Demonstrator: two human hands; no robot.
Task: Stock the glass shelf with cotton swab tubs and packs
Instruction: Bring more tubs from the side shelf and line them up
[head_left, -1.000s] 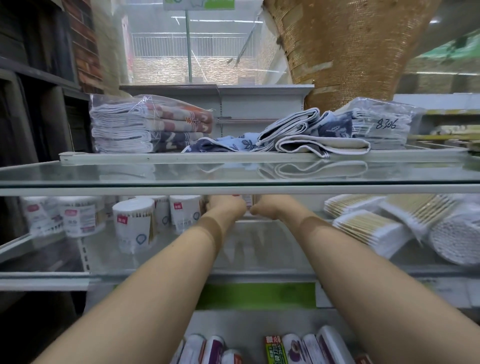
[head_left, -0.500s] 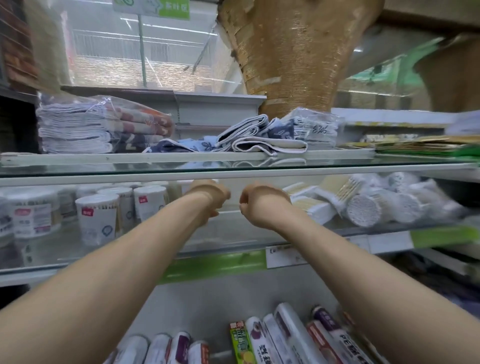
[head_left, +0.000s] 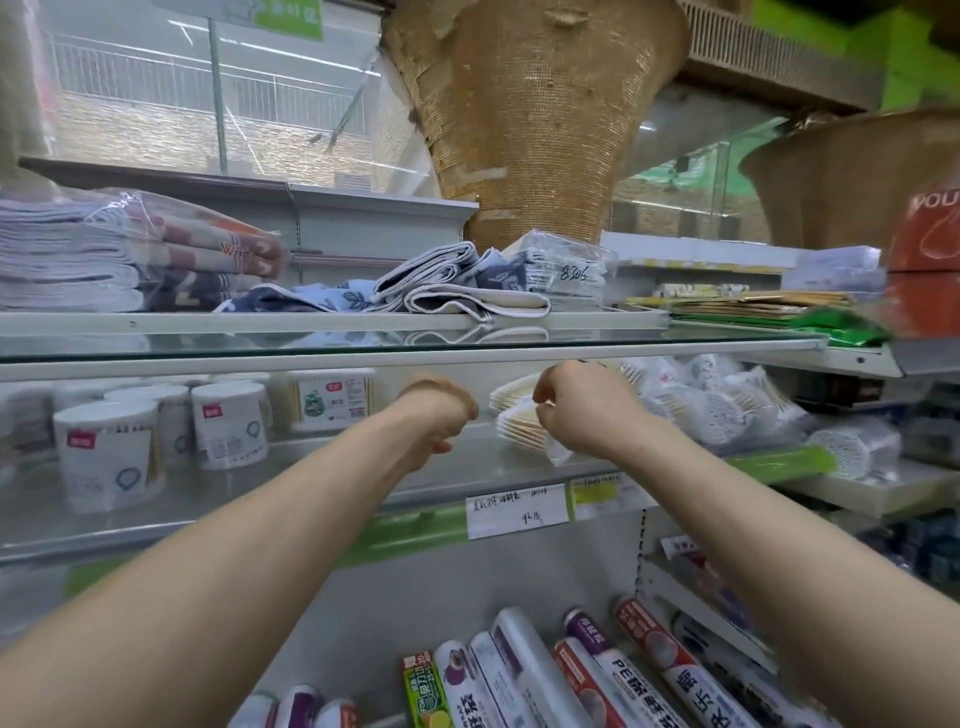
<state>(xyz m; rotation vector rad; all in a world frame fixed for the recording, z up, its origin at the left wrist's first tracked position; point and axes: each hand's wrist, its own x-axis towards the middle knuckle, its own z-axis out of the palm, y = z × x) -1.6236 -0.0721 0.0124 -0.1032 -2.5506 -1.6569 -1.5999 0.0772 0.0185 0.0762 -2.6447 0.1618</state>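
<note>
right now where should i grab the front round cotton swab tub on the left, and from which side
Grip the front cotton swab tub round its cylindrical side wall, coming straight in from the front. It stands upright near the edge of the glass shelf; the upper shelf overhangs its lid and other tubs stand behind and right, so a top grab looks cramped.

Shelf: glass shelf (head_left: 322, 467)
Left: round swab tubs (head_left: 106, 457), standing upright
Back: one rectangular swab box (head_left: 332, 400)
Right: flat swab packs (head_left: 519, 421), stacked
</note>
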